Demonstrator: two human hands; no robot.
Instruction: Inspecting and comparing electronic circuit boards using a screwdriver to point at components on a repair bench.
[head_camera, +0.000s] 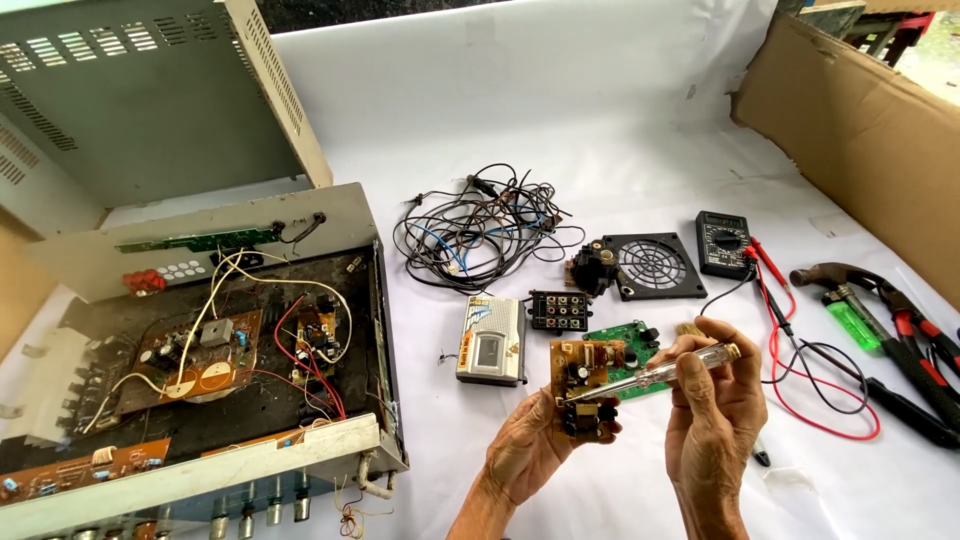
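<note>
My left hand (530, 450) holds a small brown circuit board (584, 388) upright, its component side facing me. My right hand (715, 400) grips a tester screwdriver with a clear handle (655, 374); its metal tip touches the board near the left edge. Both hands hover above the white cloth, right of the opened amplifier chassis (200, 370).
A tangle of wires (480, 230), a small silver cassette player (492, 340), a black jack panel (560, 310), a green board (625, 345), a black fan grille (650, 265), a multimeter (724, 243) with red and black leads, a hammer (850, 275), a green lighter (852, 322), pliers (925, 350), and cardboard (860, 120).
</note>
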